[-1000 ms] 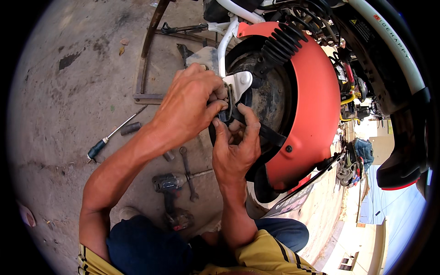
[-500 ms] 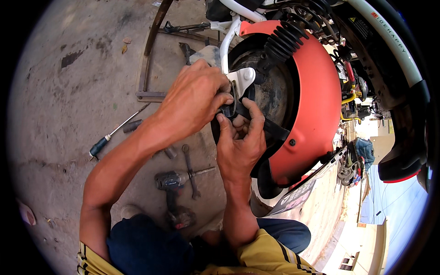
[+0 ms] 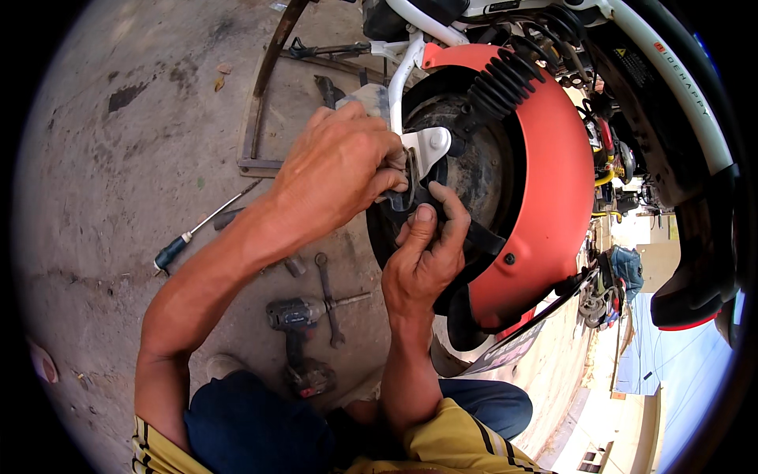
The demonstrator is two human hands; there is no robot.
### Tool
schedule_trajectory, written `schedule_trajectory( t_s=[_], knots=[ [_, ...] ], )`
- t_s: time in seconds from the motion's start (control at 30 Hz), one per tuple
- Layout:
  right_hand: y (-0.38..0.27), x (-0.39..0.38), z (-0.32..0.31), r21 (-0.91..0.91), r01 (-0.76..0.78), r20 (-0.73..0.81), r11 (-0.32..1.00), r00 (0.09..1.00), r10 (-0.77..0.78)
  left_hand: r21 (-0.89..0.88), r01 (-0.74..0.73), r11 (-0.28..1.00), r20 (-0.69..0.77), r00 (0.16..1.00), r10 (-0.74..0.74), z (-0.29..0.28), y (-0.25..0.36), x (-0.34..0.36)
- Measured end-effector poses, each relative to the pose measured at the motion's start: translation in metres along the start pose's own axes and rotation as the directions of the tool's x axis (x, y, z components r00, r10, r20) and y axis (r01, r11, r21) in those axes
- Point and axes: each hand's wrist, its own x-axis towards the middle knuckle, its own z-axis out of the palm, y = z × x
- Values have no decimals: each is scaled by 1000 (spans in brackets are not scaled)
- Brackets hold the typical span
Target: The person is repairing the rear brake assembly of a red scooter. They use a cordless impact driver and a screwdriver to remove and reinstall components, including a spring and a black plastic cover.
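Left hand (image 3: 347,162), fingers narrow at the white metal bracket (image 3: 427,147) beside the dark wheel (image 3: 491,175), grasp hidden. Right hand (image 3: 424,265), loosely curled at the flat black strip (image 3: 485,238) near the curved red fender (image 3: 557,178); grasp cannot be told.

Curved red fender (image 3: 557,174): plastic-looking, smooth, satin. White-painted metal bracket (image 3: 435,142): smooth, faint gloss. Black ribbed shock-absorber cover (image 3: 504,85): rubbery-looking, matt. Long grey spanner (image 3: 325,278): dull metal. Grey concrete floor (image 3: 142,174): rough, stained, matt. Slim screwdriver (image 3: 187,236): bright metal shaft (image 3: 223,208), smooth dark-green plastic handle (image 3: 170,253). Yellow striped sleeve (image 3: 446,438): matt cloth.
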Motion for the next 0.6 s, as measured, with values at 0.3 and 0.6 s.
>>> schedule_trajectory(
  t_s=[0.3, 0.6],
  knots=[
    [3, 0, -3, -7, 24, 4, 1000, 1000, -24, 105, 51, 993, -31, 998, -48, 1, 13, -4],
    [-2, 2, -2, 29, -16, 9, 999, 1000, 16, -152, 82, 985, -2, 997, -83, 7, 5, 0]
  ],
)
